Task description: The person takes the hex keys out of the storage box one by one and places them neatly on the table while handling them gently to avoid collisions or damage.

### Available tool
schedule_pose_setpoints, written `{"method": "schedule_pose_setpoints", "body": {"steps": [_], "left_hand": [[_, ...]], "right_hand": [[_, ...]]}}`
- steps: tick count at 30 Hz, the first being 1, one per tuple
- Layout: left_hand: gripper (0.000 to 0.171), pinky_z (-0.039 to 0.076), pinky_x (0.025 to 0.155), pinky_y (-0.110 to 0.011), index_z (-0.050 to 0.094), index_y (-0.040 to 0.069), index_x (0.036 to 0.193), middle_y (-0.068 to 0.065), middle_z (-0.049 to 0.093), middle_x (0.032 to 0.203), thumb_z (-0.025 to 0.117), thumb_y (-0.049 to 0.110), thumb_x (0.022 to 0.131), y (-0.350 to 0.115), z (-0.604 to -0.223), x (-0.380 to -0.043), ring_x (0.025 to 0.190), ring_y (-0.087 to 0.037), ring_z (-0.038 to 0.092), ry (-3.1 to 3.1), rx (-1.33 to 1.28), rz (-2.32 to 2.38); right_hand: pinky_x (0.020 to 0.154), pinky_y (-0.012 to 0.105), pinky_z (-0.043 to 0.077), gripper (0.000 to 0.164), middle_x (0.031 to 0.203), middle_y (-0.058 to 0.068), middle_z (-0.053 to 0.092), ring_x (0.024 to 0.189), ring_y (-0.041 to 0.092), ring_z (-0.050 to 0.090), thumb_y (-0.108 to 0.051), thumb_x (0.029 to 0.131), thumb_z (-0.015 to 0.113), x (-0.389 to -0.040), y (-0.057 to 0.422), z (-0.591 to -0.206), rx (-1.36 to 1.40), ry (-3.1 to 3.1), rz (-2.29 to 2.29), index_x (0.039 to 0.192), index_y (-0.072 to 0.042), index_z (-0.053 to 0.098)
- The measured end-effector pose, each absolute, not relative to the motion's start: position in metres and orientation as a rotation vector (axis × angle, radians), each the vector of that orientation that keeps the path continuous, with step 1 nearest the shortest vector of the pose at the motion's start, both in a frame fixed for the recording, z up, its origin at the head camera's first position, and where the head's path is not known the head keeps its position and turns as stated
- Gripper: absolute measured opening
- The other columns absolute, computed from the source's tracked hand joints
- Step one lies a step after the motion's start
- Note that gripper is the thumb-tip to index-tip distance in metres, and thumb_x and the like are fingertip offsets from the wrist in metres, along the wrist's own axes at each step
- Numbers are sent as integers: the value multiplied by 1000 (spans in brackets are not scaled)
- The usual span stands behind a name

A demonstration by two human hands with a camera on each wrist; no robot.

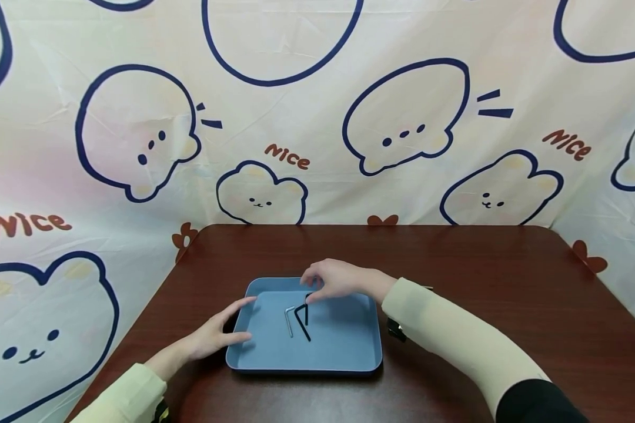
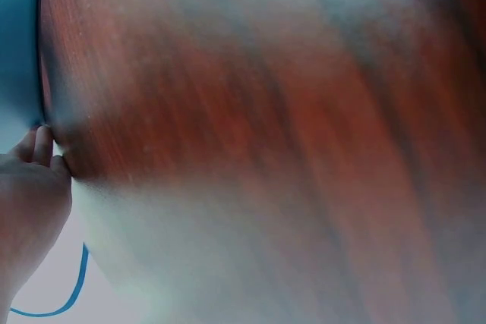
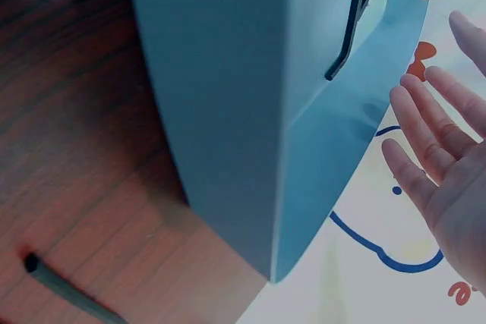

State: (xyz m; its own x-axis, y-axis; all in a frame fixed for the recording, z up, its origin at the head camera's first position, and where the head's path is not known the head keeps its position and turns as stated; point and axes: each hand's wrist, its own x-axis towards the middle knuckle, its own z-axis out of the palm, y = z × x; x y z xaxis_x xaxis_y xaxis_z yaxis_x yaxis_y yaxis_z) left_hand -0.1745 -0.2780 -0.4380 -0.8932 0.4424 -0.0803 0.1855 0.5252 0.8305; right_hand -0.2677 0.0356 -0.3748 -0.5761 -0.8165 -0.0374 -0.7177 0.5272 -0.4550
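A blue tray (image 1: pixel 344 352) lies on the table. Inside it are a silver hex key (image 1: pixel 288 323), a black hex key (image 1: pixel 302 323) and another black hex key (image 1: pixel 306 314), the last partly behind my right fingers in the head view. My left hand (image 1: pixel 211 335) rests at the tray's left edge, thumb and forefinger straight and spread over the rim. Over the far part of the tray is my right hand (image 1: pixel 341 279), its fingers loosely bent. The right wrist view shows those fingers (image 3: pixel 437 130) spread and holding nothing, apart from a black hex key (image 3: pixel 349 28) in the tray.
Right of the tray, a dark rod (image 3: pixel 72 294) lies on the brown wooden table (image 1: pixel 455 252); my right sleeve mostly covers that spot in the head view. A cloth with cartoon drawings (image 1: pixel 317 117) hangs behind the table.
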Motion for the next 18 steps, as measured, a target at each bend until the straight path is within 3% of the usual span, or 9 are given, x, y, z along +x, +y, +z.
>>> {"method": "schedule_pose_setpoints", "body": {"steps": [18], "left_hand": [[72, 16, 105, -69, 30, 8, 151, -24, 23, 154, 69, 23, 92, -278, -438, -175, 139, -47, 19, 2492, 556, 1299]], "right_hand": [[74, 25, 47, 40, 105, -1, 63, 90, 14, 56, -30, 88, 74, -269, 26, -384, -1279, 2514, -552, 122, -10, 66]]}}
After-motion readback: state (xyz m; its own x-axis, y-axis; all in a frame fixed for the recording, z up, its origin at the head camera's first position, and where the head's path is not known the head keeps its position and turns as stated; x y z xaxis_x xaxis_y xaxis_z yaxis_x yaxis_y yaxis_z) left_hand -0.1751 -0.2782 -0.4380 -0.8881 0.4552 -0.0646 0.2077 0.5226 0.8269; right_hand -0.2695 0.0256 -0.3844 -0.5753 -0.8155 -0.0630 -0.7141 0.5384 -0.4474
